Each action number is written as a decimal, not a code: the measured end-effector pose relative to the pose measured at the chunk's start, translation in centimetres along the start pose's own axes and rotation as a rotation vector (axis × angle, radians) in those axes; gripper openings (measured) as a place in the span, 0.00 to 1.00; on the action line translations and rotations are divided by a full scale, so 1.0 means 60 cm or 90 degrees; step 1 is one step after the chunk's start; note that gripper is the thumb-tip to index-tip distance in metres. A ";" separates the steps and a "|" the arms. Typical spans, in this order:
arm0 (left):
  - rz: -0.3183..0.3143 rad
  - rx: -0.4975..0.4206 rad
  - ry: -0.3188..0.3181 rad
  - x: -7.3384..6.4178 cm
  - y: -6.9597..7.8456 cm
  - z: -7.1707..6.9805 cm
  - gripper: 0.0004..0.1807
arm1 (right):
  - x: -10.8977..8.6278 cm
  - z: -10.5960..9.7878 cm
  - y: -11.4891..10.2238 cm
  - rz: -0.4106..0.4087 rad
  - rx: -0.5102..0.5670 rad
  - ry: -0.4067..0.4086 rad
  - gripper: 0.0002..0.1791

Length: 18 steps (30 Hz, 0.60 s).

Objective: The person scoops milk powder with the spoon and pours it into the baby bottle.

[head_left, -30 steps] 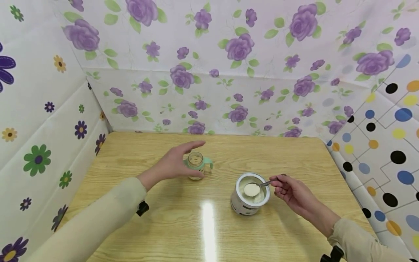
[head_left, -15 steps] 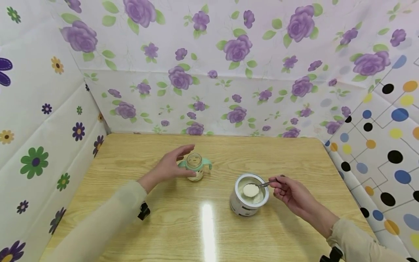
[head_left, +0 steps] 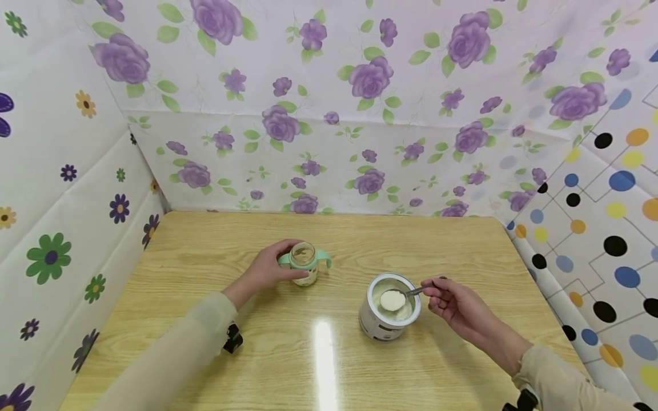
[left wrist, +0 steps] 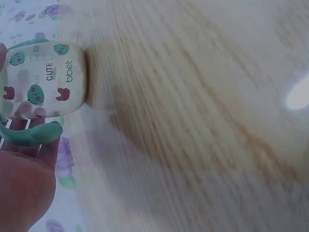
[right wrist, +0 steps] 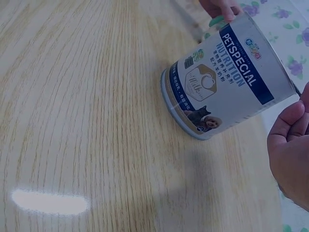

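Note:
A small glass baby bottle [head_left: 304, 262] with a mint-green collar and two side handles stands uncapped on the table. My left hand [head_left: 267, 268] holds it from the left, thumb along the front and fingers curled behind. Printed cartoon faces and "CUTE" show on the bottle [left wrist: 46, 79] in the left wrist view. With my right hand [head_left: 460, 302] I pinch the handle of a metal spoon [head_left: 415, 290]. Heaped with pale powder [head_left: 393, 300], the spoon's bowl is over the mouth of an open milk powder tin [head_left: 377, 322]. More powder lies inside the tin.
The wooden table [head_left: 231, 354] carries the bottle at mid-left and the tin to its right, nearer me. Purple-flowered cloth [head_left: 329, 165] hangs along the back edge. Patterned cloths line the left [head_left: 77, 228] and right [head_left: 591, 274] sides.
My left hand has come down from open beside the bottle and closed round it. The right hand keeps the loaded spoon over the tin.

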<state>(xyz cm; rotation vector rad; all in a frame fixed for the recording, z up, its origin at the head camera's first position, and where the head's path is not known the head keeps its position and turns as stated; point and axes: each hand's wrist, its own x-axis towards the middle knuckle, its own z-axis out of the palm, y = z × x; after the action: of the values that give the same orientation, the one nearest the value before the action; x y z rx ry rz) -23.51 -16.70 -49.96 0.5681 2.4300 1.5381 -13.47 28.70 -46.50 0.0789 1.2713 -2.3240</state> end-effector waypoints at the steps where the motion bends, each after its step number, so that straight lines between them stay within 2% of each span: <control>1: 0.003 0.000 0.003 0.000 -0.001 0.001 0.40 | 0.000 0.000 -0.001 0.000 0.001 -0.001 0.23; 11: 0.006 -0.012 0.003 0.001 -0.005 0.003 0.40 | -0.014 0.002 -0.014 -0.010 0.002 -0.011 0.25; 18: 0.020 -0.014 0.004 0.000 -0.011 0.003 0.39 | -0.013 0.012 -0.036 -0.028 0.017 -0.043 0.26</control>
<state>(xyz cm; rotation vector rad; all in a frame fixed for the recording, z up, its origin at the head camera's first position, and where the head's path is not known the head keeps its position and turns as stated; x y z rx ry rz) -23.59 -16.82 -50.64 0.6003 2.4171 1.5801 -13.64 29.40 -44.20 -0.0187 1.2207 -2.3614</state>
